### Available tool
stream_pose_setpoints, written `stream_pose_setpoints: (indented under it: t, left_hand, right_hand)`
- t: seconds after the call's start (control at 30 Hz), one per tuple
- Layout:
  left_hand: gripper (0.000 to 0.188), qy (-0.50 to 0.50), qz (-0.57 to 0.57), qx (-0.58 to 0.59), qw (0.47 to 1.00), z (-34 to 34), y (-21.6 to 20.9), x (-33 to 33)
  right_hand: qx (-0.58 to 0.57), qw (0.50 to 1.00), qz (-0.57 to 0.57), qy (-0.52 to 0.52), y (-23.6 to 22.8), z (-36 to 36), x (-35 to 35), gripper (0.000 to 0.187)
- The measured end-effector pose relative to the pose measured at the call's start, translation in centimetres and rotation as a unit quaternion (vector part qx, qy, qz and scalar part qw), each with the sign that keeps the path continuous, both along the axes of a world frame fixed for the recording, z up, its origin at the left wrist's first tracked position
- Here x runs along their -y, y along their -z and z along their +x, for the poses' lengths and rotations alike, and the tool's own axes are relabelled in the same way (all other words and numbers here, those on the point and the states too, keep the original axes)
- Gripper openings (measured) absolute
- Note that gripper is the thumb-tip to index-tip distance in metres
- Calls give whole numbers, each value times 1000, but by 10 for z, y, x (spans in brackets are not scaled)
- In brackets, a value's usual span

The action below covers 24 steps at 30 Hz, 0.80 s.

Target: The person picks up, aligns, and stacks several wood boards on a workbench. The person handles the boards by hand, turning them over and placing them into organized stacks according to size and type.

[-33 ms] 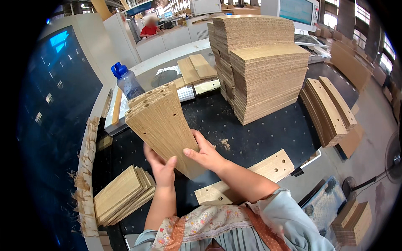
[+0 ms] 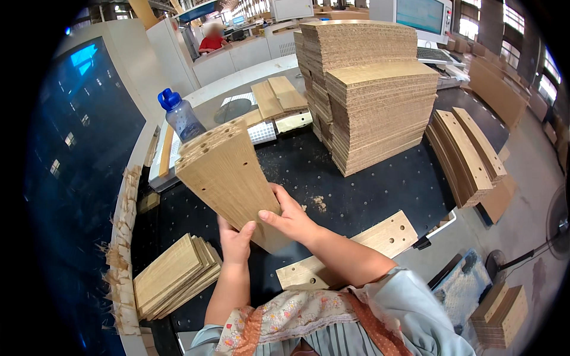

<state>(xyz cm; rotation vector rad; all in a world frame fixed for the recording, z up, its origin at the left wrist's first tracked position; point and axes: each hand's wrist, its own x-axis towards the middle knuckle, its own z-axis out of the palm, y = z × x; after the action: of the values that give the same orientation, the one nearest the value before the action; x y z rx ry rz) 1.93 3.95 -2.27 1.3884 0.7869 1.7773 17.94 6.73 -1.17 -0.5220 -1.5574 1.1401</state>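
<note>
A bundle of wood-grain boards (image 2: pixel 228 178) stands on end on the black work surface, tilted a little, with drilled holes along its top edges and two small holes in its front face. My left hand (image 2: pixel 237 242) closes on its lower left side, thumb on the front face and fingers behind. From the right, my right hand (image 2: pixel 291 218) grips the same bundle, thumb across the front, other fingers round the side. Close to my right forearm lies a single board (image 2: pixel 389 234) with holes. Left of my left forearm rests a low stack of boards (image 2: pixel 172 276).
A tall stack of particleboard panels (image 2: pixel 380 107) rises at the far middle. Drilled boards (image 2: pixel 460 157) sit at the right edge. A blue-capped bottle (image 2: pixel 184 115) stands far left, near two loose boards (image 2: pixel 279 98). A fan (image 2: pixel 561 225) stands right; a person in red (image 2: pixel 212 43) sits beyond.
My left hand has shifted slightly right and its fingers are tucked further behind the bundle. The bundle's top has moved a touch to the left.
</note>
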Motion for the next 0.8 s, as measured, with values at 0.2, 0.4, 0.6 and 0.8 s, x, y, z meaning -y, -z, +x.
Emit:
stream_pose_setpoints:
  t: [0.2,0.4,0.6,0.8]
  left_hand:
    - [65,0,-5,1,1000,5,-8,3]
    - [62,41,-22,17,999,0,-9,2]
    - [54,7,-35,24,999,13,-4,2]
    - [52,50,-22,-1,998,5,-27,-1]
  right_hand:
    - [26,989,106,97,-18,-10,4,68]
    - [25,997,32,64,-9,5,-2,83]
    - [-6,999,17,37,-15,-2,6,78]
    - [-5,999,25,43,-30,3,10,72]
